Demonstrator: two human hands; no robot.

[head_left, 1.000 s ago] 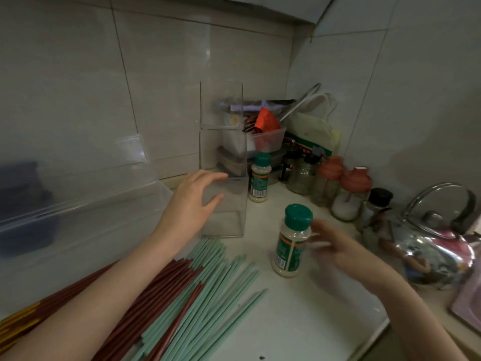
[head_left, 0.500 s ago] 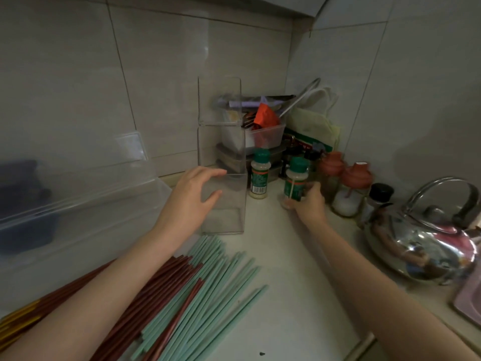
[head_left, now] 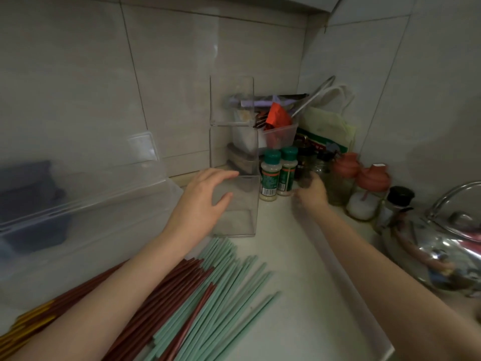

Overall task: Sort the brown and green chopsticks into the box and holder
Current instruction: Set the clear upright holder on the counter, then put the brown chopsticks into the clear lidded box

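A tall clear holder (head_left: 232, 105) stands on the white counter near the back wall. My left hand (head_left: 200, 204) grips its lower left side, thumb across the front face. Green chopsticks (head_left: 221, 282) lie fanned out in front of the holder, with brown chopsticks (head_left: 161, 290) piled to their left, partly under my left forearm. A large clear box (head_left: 78, 204) sits at the left. My right hand (head_left: 311, 192), blurred, is just right of a green-capped spice bottle (head_left: 287, 170) and holds nothing.
A second spice bottle (head_left: 270, 175) stands against the first, right of the holder. Red-lidded jars (head_left: 364, 194), a black-capped bottle (head_left: 398, 201) and a steel kettle (head_left: 442, 251) crowd the right. Food tubs fill the corner. The counter edge (head_left: 364, 295) runs diagonally at the right.
My right hand carried the green-capped spice bottle from the middle of the counter back beside the other bottle, then let it go. My left hand stayed on the holder.
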